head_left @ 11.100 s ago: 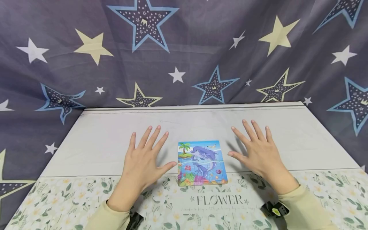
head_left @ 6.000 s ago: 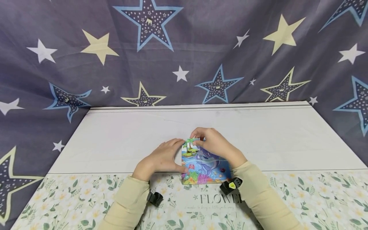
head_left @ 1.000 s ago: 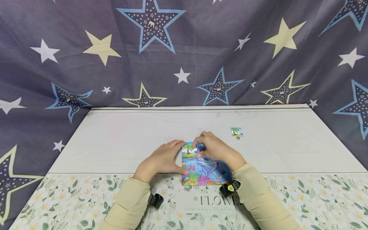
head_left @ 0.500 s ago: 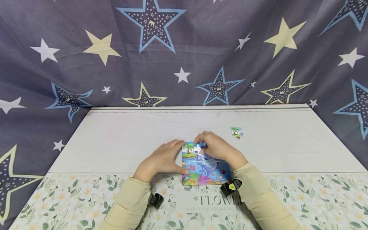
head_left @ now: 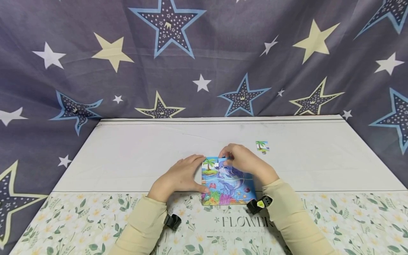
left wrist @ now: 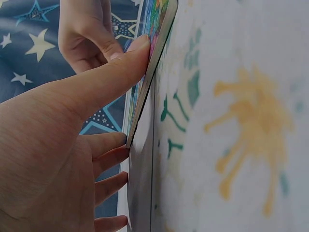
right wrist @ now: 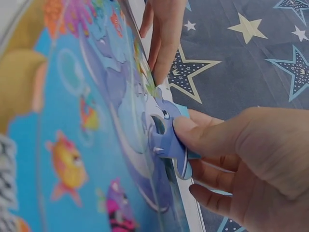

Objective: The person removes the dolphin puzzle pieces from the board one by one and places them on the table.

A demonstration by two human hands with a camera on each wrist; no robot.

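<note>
Nearest you, the cream sleeves point(head_left: 140, 221) come in on either side of the dolphin puzzle point(head_left: 227, 187), and the printed FLOWER lettering point(head_left: 245, 222) lies just on its near side, on the flowered cloth point(head_left: 79, 223). You have one black wrist device point(head_left: 173, 222) near the puzzle's left side and another at its near right corner. The puzzle lies flat in front of you; your left hand point(head_left: 178, 175) is spread wide along its left edge, thumb pressing on its face and forefinger touching its far left corner. Over its far part, your right hand point(head_left: 245, 160) pinches a dolphin-head piece point(right wrist: 169, 145) between thumb and fingers, tilted up from the board. Beyond the puzzle and to its right, you have a loose palm-tree piece point(head_left: 262, 146) on the white surface point(head_left: 143, 152). Farthest from you, behind the puzzle, hangs the star-patterned cloth point(head_left: 178, 74).
</note>
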